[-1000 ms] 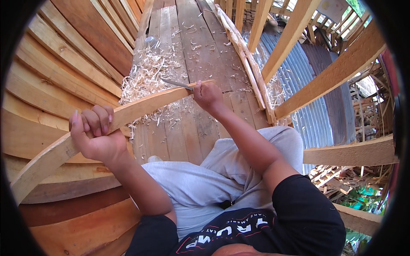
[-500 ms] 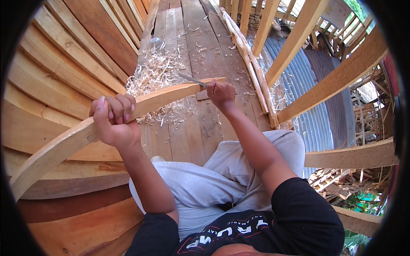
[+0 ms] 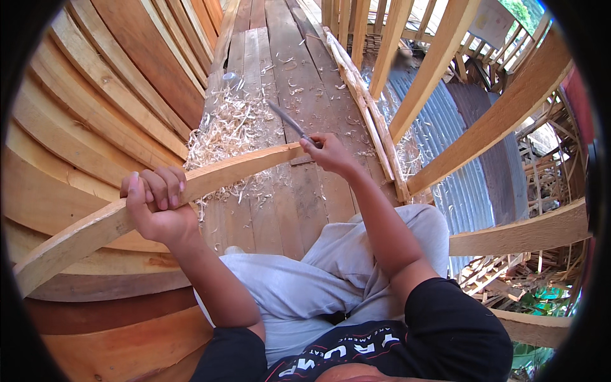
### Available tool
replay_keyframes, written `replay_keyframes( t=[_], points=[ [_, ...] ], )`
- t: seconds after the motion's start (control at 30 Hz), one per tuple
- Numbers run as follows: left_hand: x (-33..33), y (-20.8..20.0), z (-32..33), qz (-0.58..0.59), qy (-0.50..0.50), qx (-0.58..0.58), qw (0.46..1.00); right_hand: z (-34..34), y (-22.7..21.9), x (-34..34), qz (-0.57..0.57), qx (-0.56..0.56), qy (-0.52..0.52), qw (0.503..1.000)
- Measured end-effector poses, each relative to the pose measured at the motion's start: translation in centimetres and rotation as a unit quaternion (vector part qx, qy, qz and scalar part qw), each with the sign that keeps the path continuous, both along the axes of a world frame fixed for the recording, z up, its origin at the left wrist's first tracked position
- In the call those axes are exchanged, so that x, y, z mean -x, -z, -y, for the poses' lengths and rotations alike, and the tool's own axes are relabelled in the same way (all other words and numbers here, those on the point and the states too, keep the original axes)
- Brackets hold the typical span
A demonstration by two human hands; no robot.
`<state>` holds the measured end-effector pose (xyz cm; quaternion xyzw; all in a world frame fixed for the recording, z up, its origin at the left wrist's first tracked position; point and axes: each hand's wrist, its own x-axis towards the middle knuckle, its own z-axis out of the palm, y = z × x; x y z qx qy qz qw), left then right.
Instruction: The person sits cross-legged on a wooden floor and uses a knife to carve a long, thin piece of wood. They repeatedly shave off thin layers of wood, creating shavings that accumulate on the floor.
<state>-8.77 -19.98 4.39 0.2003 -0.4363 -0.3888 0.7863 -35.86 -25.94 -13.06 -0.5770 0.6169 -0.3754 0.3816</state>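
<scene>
Left hand [image 3: 159, 207] gripping wooden strip [image 3: 213, 179], right hand [image 3: 331, 155] clutching knife [image 3: 289, 121], pointed into open space beyond strip's far edge

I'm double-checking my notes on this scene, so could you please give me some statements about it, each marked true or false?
1. The left hand grips a pale wooden board. True.
2. The right hand is empty. False: it holds a long-bladed tool.
3. Curled wood shavings lie on the plank floor. True.
4. The trousers are black. False: they are light grey.
5. Corrugated metal sheeting shows on the person's right. True.
</scene>
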Motion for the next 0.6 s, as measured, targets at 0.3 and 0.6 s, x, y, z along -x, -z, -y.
replay_keyframes(
  t=[0.3, 0.6],
  points=[
    [0.7, 0.4, 0.2, -0.04, -0.037, -0.009, 0.998, -1.1, 0.7, -2.9, -0.129, -0.1, 0.082, 0.983],
    [1.4, 0.7, 0.6, -0.054, -0.033, -0.049, 0.997, -1.4, -0.2, -4.9, -0.171, 0.002, 0.18, 0.969]
  ],
)
